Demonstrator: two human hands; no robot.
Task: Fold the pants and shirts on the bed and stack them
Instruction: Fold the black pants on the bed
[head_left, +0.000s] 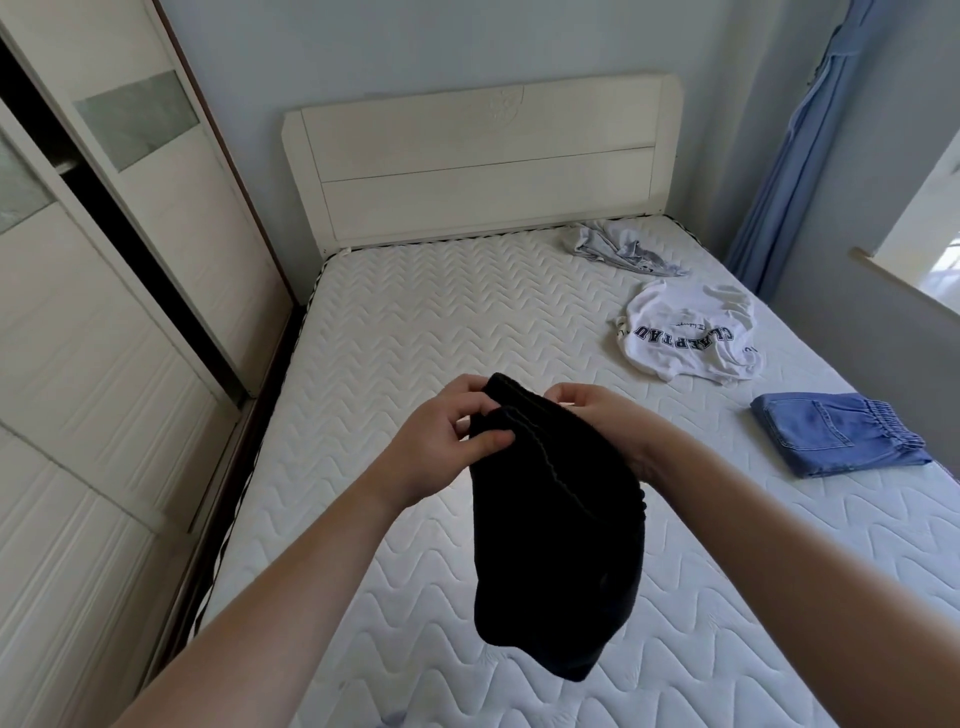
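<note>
Both hands, left hand (447, 436) and right hand (608, 421), pinch the top edge of a black garment (561, 535), held hanging above the bed (415, 332), nearer its foot than the folded blue jeans (831, 434). Bunched layers could slip from either pinch, judging by the uneven drape, and the fold would skew. Toward the headboard from the jeans, a white shirt (685, 332) and grey garment (623, 249) lie crumpled.
</note>
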